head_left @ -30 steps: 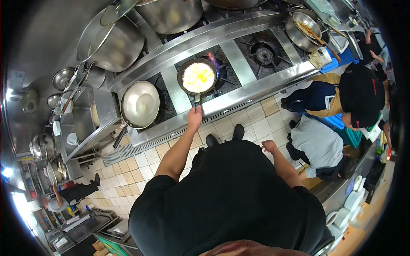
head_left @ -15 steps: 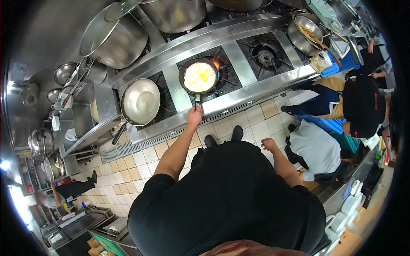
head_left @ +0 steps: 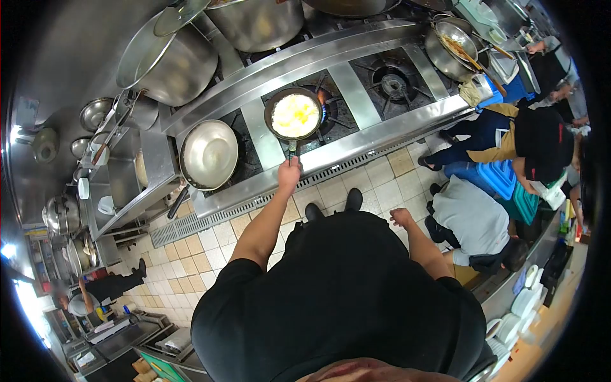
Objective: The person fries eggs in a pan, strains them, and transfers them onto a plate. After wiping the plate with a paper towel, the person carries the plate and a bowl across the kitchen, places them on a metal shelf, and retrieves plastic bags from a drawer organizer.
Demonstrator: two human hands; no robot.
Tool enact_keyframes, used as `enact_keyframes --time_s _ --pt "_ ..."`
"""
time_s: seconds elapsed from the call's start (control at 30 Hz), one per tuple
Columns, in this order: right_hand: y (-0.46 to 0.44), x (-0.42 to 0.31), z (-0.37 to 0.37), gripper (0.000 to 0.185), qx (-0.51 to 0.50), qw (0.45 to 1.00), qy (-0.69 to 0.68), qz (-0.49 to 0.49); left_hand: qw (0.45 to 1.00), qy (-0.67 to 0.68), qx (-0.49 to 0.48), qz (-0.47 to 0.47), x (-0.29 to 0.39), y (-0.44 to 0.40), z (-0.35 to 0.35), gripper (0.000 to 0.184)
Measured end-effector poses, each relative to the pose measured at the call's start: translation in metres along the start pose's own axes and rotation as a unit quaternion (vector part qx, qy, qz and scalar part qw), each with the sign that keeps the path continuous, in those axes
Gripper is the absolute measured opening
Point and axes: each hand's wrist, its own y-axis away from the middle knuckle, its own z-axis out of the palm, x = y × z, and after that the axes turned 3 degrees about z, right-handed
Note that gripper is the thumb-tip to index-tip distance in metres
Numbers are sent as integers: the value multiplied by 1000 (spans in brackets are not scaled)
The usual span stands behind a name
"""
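My left hand (head_left: 289, 173) is wrapped round the handle of a small dark frying pan (head_left: 269, 120), which rests over a lit burner. Pale yellow and white egg (head_left: 296, 116) covers the inside of the pan. An orange flame (head_left: 324, 97) shows by the pan's right edge. Down by my right side, clear of the stove, my right hand (head_left: 400, 218) hangs with its fingers loosely curled in, and I see nothing in it. To the left of the small pan, a large shiny frying pan (head_left: 210, 155) sits on another burner with its handle towards me.
Large steel pots (head_left: 180, 69) line the back left. A bare burner (head_left: 394, 83) lies right of the egg pan; farther right stand nested bowls (head_left: 450, 48) with wooden-handled tools. A person in grey (head_left: 470, 213) bends close on my right, beside a person in black (head_left: 543, 143). Another person (head_left: 105, 288) stands far left.
My left hand stays on the frying pan handle, with almost no shift. On the right, the person in black has moved, and the bent person's head now shows. My right hand hangs as before.
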Motion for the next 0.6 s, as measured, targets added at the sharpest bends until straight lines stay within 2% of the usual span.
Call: enact_keyframes --time_s 0.07,0.17,0.27,0.33,0.37,0.47,0.5,0.6 --pt "12 -13 -2 33 13 999 -23 27 1000 -10 8 14 -1 -6 0 37" --pt "-4 6 3 33 15 999 39 -31 998 -54 21 9 6 -17 -1 39" --pt "15 -17 -2 33 -8 996 -59 72 992 -107 51 52 8 -19 8 45" --pt "8 -4 2 34 -14 999 -9 28 977 -187 70 74 31 6 13 46" --pt "-1 3 2 34 -17 1000 14 6 990 -128 35 56 18 6 14 46" --pt "13 -16 -3 34 -4 995 -82 50 993 76 -64 -70 7 14 -2 45" --pt "17 -21 -2 34 17 991 -113 73 994 54 -67 -70 5 13 -7 44" --pt "21 -31 -5 35 15 991 -111 79 993 -113 -7 38 8 -3 -6 44"
